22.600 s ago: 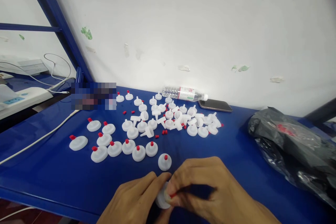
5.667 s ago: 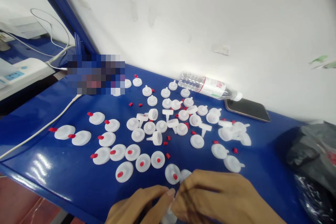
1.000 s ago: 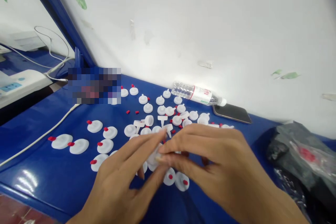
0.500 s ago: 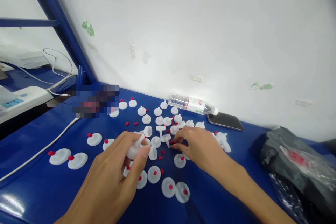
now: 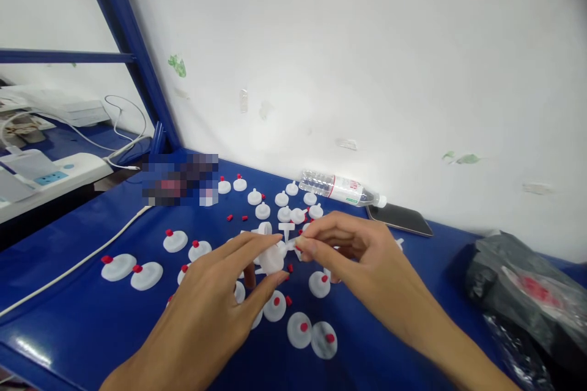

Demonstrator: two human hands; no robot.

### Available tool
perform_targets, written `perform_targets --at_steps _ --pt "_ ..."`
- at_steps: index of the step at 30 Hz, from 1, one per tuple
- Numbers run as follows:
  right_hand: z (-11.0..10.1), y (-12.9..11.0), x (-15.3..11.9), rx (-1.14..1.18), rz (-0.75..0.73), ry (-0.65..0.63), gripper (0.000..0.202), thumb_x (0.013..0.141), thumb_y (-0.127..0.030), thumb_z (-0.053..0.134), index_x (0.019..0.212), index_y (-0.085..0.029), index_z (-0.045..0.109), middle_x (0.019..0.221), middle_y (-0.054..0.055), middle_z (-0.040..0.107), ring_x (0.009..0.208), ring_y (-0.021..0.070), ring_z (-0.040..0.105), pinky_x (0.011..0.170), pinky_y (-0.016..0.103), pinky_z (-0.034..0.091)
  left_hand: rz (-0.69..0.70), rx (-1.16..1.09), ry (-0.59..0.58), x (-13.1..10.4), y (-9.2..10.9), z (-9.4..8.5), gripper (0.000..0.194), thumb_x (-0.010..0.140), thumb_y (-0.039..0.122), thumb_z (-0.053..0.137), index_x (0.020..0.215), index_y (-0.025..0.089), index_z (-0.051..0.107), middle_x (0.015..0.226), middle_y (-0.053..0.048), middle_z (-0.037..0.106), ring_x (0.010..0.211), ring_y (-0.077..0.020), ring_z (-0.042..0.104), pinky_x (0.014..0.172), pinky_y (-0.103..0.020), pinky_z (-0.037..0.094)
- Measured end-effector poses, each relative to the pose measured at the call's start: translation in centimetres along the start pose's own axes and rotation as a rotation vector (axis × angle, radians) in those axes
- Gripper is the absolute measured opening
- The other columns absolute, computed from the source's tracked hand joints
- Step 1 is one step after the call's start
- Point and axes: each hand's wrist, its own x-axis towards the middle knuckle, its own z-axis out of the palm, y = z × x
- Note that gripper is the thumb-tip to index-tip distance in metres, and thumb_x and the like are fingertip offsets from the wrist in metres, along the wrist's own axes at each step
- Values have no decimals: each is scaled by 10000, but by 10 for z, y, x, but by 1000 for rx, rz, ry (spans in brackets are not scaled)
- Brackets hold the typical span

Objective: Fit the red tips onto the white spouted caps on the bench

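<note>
Your right hand (image 5: 362,250) has moved up from the scattered parts, where it was half a second ago, to the white spouted cap (image 5: 271,259) in your left hand (image 5: 206,299). Your left grip is closed on that cap by its round base, fingers over the top and thumb below, above the desk (image 5: 92,311), its spout tilted up toward your right hand. Your right grip is narrow, thumb and forefinger pinching a small red tip (image 5: 299,248), mostly hidden, at the spout's end; you can't tell how far it is seated.

Beyond your hands lie bare-spouted caps (image 5: 262,211), with loose red tips (image 5: 244,218) among them. Red-tipped caps (image 5: 147,276) lie to your left, and more sit near you, two of them side by side. At the wall (image 5: 367,43), a clear bottle (image 5: 342,189) lies beside a phone (image 5: 401,219); a dark plastic bag (image 5: 518,293) slumps on your right.
</note>
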Motion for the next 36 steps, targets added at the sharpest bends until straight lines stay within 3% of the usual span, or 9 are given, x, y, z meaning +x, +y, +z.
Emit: perform_targets --at_steps 5,9,15,22,29,33,36 --pt "12 2 -4 15 -55 88 97 932 -356 732 885 -278 766 848 -54 766 772 114 704 677 213 524 47 -80 35 -3 5 0 315 953 334 711 1262 371 662 1011 70 728 592 -60 614 469 -164 464" --pt "13 -1 -6 79 -56 53 72 928 -328 740 895 -271 768 851 -51 769 790 104 709 711 190 539 64 -108 36 -5 8 2 376 955 336 719 1311 410 623 1024 85 721 636 -57 618 515 -154 490" --pt "10 -2 -4 222 19 -3 131 917 -376 759 904 -245 757 822 -20 774 736 92 689 578 133 507 57 -130 104 -6 14 1 342 965 361 704 1302 386 647 1022 78 743 557 -48 568 541 -174 522" --pt "9 8 -5 227 77 -42 257 909 -519 740 975 -274 778 896 -8 741 787 107 634 582 147 496 99 -172 110 -8 18 3 548 970 299 700 1461 444 504 745 122 656 525 -63 539 633 -181 558" --pt "9 9 -5 152 72 -19 268 881 -530 761 979 -287 813 791 -15 720 647 90 531 529 166 429 163 -214 48 -8 17 0 517 1007 266 658 1464 447 498 995 95 717 698 -59 625 748 -181 564" --pt "10 8 -5 125 113 -32 342 821 -548 805 1040 -285 831 751 0 718 610 105 525 494 187 424 135 -163 65 -6 17 -7 428 998 307 667 1396 420 556 1008 92 733 680 -65 627 672 -178 551" --pt "10 5 -6 28 89 -18 392 883 -598 714 1086 -283 827 671 -1 672 558 110 511 490 203 448 62 -90 110 -2 14 -17 339 992 346 659 1323 392 599 841 99 715 553 -64 574 546 -180 502"
